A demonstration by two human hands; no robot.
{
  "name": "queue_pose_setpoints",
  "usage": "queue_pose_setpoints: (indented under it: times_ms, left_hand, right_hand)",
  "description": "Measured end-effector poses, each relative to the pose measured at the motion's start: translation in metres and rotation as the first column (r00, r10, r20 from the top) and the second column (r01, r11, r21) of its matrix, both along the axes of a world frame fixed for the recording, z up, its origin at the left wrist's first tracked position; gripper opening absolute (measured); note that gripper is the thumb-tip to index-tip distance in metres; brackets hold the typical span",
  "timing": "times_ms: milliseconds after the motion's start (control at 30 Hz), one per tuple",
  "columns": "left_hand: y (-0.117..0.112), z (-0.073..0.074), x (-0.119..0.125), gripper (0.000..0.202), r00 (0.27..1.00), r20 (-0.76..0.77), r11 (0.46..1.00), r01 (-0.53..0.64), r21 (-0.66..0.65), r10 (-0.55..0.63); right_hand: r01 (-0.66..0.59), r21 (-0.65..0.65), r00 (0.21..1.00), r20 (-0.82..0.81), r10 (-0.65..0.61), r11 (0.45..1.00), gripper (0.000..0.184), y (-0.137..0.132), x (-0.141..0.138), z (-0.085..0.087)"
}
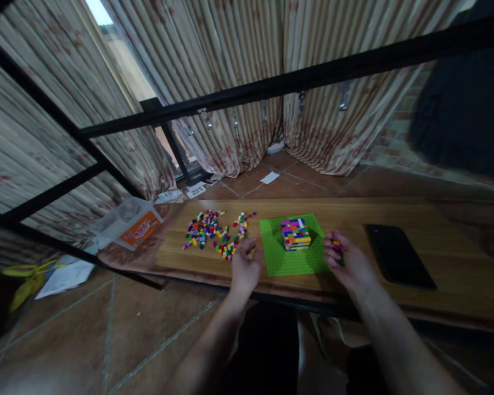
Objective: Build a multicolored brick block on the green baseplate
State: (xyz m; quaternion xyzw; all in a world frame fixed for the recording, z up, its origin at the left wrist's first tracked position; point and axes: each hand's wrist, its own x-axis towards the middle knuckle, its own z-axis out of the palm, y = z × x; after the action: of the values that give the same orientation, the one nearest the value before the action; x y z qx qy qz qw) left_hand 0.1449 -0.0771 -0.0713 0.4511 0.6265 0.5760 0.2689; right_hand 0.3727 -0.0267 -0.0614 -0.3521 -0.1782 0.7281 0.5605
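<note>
A block built of many-coloured toy bricks stands on a green studded baseplate. My right hand is at the plate's right edge, palm turned up and fingers curled round a few small toy bricks, pink, yellow and green among them. To the left of the plate, my left hand is beside a spread of loose toy bricks. Its fingers are bent in towards the thumb, and whatever they may hold is too small or hidden to make out.
A dark tablet-like slab lies on the wooden table to the right. Beyond the loose bricks, at the left end, sits a clear plastic box with an orange label. Black metal bars cross in front of the curtains.
</note>
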Motion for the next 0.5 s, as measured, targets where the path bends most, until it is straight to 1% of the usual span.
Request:
queue_pose_setpoints:
  times_ms: [33,100,133,167,200,267,333,367,500]
  left_hand:
    - [-0.01,-0.002,-0.015,0.024,0.997,-0.054,0.999,-0.052,-0.008,0.051]
    - [-0.019,-0.003,-0.042,0.021,0.964,-0.239,0.99,-0.129,-0.055,0.112]
    - [-0.019,0.0,-0.054,0.021,0.929,-0.341,0.982,-0.176,-0.065,0.144]
    - [-0.015,0.003,-0.064,0.021,0.888,-0.438,0.978,-0.192,-0.077,0.14]
    - [-0.009,0.007,-0.071,0.02,0.841,-0.531,0.975,-0.193,-0.106,0.109]
    - [0.008,0.015,-0.079,0.018,0.697,-0.715,0.954,-0.181,-0.238,-0.046]
    - [0.026,0.019,-0.079,0.015,0.653,-0.748,0.94,-0.169,-0.297,-0.119]
    - [0.033,0.02,-0.077,0.013,0.643,-0.752,0.933,-0.165,-0.32,-0.144]
    - [0.051,0.016,-0.074,0.011,0.637,-0.747,0.911,-0.17,-0.375,-0.189]
  right_hand:
    - [0.0,0.001,1.0,0.015,0.0,1.0,0.021,0.0,0.001,-0.001]
    - [-0.004,0.002,0.999,0.04,0.004,1.0,0.02,-0.001,0.002,-0.004]
    - [-0.005,-0.002,0.999,0.048,0.005,1.0,0.019,-0.001,0.001,-0.004]
    - [-0.003,-0.008,0.999,0.05,0.004,1.0,0.019,-0.002,0.001,-0.005]
    - [0.0,-0.016,0.999,0.049,0.001,1.0,0.018,-0.002,0.0,-0.005]
    - [0.007,-0.027,0.999,0.042,-0.006,1.0,0.018,-0.003,-0.002,-0.006]
    - [0.005,-0.033,0.999,0.033,-0.004,0.999,0.018,-0.004,-0.004,-0.006]
    - [0.002,-0.036,1.0,0.028,-0.001,0.999,0.018,-0.004,-0.004,-0.006]
    - [0.001,-0.044,0.999,0.036,0.001,0.999,0.016,-0.003,-0.003,-0.007]
